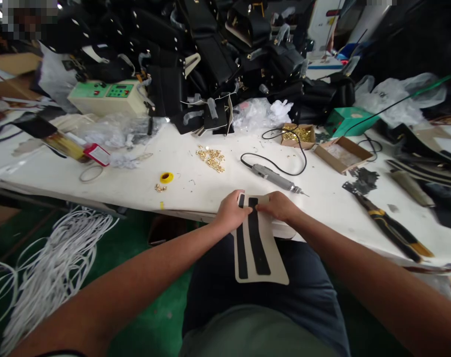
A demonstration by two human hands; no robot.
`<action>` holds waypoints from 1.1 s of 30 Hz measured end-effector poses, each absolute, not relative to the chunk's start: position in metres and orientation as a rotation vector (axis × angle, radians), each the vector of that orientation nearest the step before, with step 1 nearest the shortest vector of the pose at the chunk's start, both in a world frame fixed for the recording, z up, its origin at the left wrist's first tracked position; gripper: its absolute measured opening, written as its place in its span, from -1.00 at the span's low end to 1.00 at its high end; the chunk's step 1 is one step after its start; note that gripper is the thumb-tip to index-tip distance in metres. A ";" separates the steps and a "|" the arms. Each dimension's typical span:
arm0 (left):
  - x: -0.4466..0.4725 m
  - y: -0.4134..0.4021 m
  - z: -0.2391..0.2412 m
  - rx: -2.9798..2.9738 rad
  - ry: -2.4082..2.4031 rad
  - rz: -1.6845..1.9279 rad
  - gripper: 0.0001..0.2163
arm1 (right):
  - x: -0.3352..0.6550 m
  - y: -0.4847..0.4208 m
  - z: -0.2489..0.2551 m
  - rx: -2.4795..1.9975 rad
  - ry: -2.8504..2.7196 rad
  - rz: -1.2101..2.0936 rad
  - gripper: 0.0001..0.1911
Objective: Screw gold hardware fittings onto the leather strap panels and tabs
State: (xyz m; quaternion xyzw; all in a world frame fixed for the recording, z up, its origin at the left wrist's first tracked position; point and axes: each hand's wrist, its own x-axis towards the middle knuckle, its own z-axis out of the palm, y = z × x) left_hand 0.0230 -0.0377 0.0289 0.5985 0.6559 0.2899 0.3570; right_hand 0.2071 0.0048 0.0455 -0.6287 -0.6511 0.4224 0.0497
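Observation:
A beige flat panel with two black strips (275, 253) hangs over the table's front edge, above my lap. My left hand (232, 210) grips its upper left edge, thumb pressed on the face by the strips. At its upper right, my right hand (281, 206) pinches the panel, with the thumb near the wider strip. Fingers behind the panel are hidden. Beyond my hands lie a grey electric screwdriver (273, 177) with a black cord and a pile of small gold metal pieces (212, 159). A yellow tape roll (166, 177) sits to the left.
On the right are black-and-yellow pliers (392, 225), an open cardboard box (343, 153) and a small box of gold pieces (297, 134). Many black bags (206, 44) are heaped at the back. A control box (108, 96) stands at left; white cord (57, 263) lies on the floor.

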 end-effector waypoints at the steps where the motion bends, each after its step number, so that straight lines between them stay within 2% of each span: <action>1: 0.021 -0.039 0.030 1.637 1.716 0.766 -0.40 | 0.207 0.005 0.046 -1.918 -1.982 1.281 -0.79; 3: 0.017 -0.043 0.030 1.907 1.735 0.786 -0.31 | 0.207 0.004 0.046 -1.920 -1.980 1.278 -0.78; 4: 0.015 -0.044 0.029 2.060 1.708 0.783 -0.37 | 0.207 0.004 0.046 -1.918 -1.979 1.281 -0.79; 7: 0.013 -0.044 0.022 2.301 1.536 0.771 -0.73 | 0.206 0.004 0.046 -1.916 -1.978 1.295 -0.81; 9: 0.014 -0.042 0.016 2.270 1.480 0.789 -0.86 | 0.205 0.003 0.046 -1.922 -1.980 1.297 -0.82; 15: 0.015 -0.037 0.008 2.105 1.499 0.879 -0.88 | 0.202 0.004 0.051 -1.972 -2.002 1.259 -0.80; 26: 0.013 -0.034 0.004 2.190 1.508 0.837 -0.87 | 0.202 -0.001 0.053 -1.927 -1.970 1.157 -0.82; 31: 0.011 -0.033 0.001 2.233 1.501 0.847 -0.85 | 0.230 -0.011 0.052 -1.813 -1.855 0.996 -0.57; 33: 0.010 -0.033 -0.001 2.231 1.499 0.845 -0.85 | 0.258 -0.007 0.052 -1.818 -1.764 0.869 -0.59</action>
